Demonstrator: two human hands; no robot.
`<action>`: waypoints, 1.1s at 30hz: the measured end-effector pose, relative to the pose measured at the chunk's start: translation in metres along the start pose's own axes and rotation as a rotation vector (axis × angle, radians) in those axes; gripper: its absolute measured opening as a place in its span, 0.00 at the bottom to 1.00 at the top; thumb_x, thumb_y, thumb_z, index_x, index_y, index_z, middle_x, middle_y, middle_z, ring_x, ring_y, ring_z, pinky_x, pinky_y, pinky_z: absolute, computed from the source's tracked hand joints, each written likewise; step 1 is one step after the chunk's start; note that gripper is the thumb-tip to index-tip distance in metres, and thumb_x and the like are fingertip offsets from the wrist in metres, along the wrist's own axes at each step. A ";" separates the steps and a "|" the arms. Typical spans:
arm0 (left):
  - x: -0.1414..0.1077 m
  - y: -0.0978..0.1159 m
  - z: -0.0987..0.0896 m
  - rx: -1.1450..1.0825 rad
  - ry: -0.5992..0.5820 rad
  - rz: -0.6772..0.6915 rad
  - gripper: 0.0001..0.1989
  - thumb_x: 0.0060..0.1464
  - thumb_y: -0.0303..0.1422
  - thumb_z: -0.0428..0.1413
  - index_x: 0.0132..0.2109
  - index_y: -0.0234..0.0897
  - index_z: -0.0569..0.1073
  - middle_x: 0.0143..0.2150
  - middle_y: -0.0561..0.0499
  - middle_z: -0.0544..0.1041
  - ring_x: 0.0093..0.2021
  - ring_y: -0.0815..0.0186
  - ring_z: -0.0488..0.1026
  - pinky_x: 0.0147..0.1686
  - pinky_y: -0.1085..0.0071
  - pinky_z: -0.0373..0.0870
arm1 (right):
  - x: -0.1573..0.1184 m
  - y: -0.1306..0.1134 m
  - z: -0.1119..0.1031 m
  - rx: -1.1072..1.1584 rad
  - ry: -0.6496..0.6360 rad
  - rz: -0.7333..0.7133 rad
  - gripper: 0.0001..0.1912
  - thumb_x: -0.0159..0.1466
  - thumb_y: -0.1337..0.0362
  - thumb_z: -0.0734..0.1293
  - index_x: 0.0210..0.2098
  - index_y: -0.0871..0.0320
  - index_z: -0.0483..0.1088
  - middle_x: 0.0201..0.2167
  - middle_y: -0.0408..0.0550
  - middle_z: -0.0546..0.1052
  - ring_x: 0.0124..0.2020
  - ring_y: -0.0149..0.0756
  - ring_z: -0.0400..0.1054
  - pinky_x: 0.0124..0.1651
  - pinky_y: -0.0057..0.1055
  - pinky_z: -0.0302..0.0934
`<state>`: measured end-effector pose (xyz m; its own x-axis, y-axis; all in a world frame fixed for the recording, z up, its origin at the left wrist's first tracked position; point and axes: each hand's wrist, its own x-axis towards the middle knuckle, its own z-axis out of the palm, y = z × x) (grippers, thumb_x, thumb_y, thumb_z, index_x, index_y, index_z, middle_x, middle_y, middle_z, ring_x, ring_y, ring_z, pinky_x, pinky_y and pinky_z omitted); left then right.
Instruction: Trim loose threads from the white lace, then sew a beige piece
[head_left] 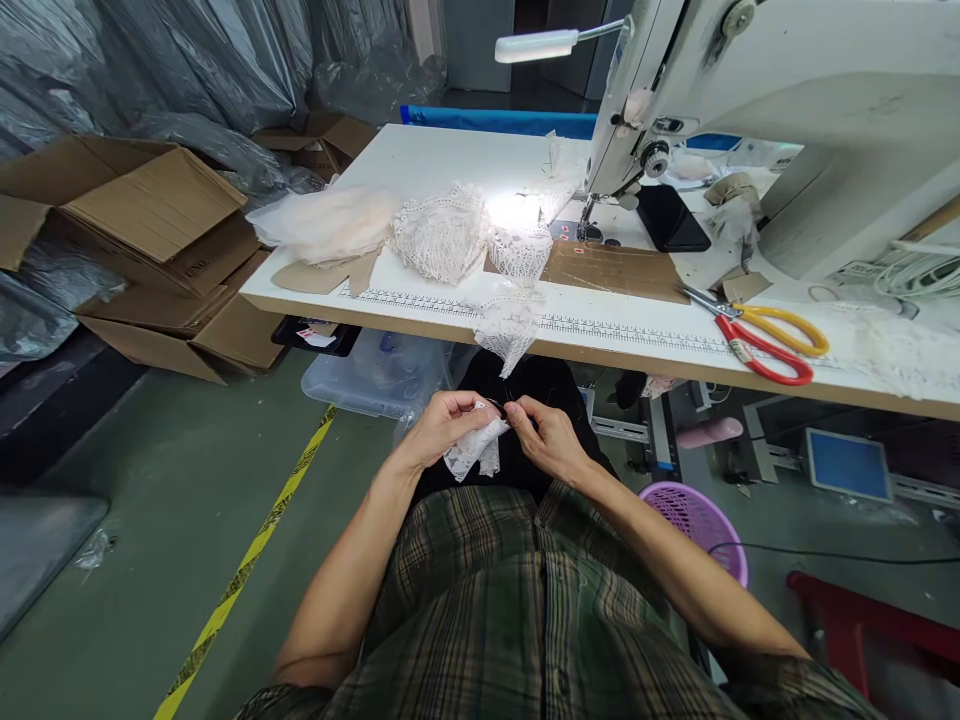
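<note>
My left hand (444,428) pinches a small piece of white lace (475,447) above my lap. Close on its right, my right hand (546,437) has thumb and fingers pressed together near the lace's upper edge; a small dark thing shows between the two hands, too small to name. White lace (510,318) hangs over the table's front edge just beyond my hands. It runs up towards the sewing machine's needle area (589,225). A bunched lace pile (442,235) and pale sheer fabric (330,222) lie to the left on the white table (420,160).
Red and yellow scissors (765,335) lie at the table's right front, near a black phone (672,218) and a brown strip (611,270). Cardboard boxes (150,210) stand at left. Below are a clear plastic bin (367,375), a purple basket (694,515) and a red stool (862,620).
</note>
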<state>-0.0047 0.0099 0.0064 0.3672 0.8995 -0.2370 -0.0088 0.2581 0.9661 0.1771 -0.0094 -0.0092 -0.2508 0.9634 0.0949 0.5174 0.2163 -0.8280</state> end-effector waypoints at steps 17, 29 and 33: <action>0.034 0.017 0.011 0.709 0.240 0.391 0.12 0.55 0.42 0.56 0.35 0.36 0.75 0.30 0.51 0.76 0.30 0.66 0.72 0.32 0.71 0.66 | 0.011 -0.002 -0.023 -0.035 0.294 -0.081 0.13 0.65 0.57 0.60 0.27 0.56 0.60 0.22 0.40 0.63 0.22 0.29 0.57 0.27 0.27 0.52; -0.001 0.016 0.016 0.893 0.208 0.670 0.17 0.51 0.45 0.60 0.40 0.36 0.75 0.39 0.45 0.74 0.42 0.59 0.70 0.44 0.63 0.65 | 0.008 -0.021 -0.021 0.052 0.316 0.005 0.09 0.62 0.59 0.62 0.30 0.58 0.67 0.18 0.38 0.63 0.19 0.27 0.54 0.24 0.25 0.50; 0.011 0.018 0.002 0.339 0.063 0.454 0.31 0.51 0.54 0.55 0.54 0.37 0.70 0.53 0.41 0.70 0.54 0.53 0.67 0.53 0.59 0.63 | -0.013 -0.028 -0.019 0.236 0.113 -0.089 0.10 0.64 0.60 0.61 0.30 0.59 0.68 0.21 0.40 0.65 0.21 0.27 0.56 0.25 0.24 0.52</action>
<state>0.0013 0.0235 0.0210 0.3402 0.9157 0.2139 0.1498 -0.2773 0.9490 0.1820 -0.0253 0.0231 -0.1873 0.9567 0.2228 0.2895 0.2705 -0.9182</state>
